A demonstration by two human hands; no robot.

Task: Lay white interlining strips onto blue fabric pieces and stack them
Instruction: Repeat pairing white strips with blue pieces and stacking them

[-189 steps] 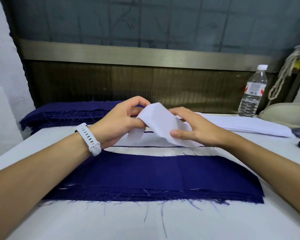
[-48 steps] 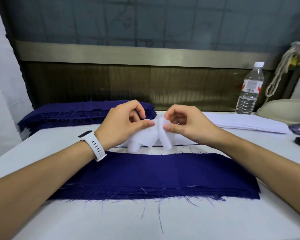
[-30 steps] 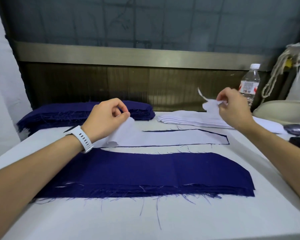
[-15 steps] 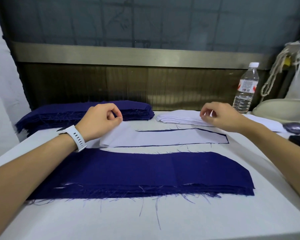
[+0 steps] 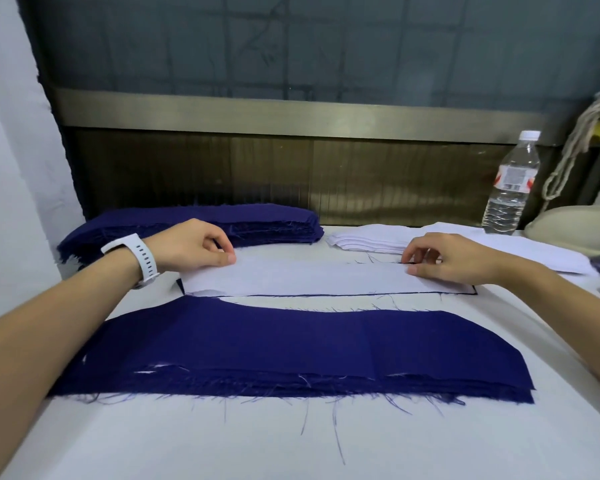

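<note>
Interlining strip (image 5: 309,280): flat on the blue piece (image 5: 181,289), its left end no longer lifted.
Fingers: left hand (image 5: 187,245) and right hand (image 5: 454,258) each pinch an end.
Meaning: I judge only aligning remains.

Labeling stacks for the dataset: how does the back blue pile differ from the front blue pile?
The back blue pile is thick, many layers showing; the front blue pile looks thinner and flatter. The back blue pile sits far left on the table, partly hidden by the left hand; the front blue pile spans the near middle. Both are dark blue with frayed edges.
</note>
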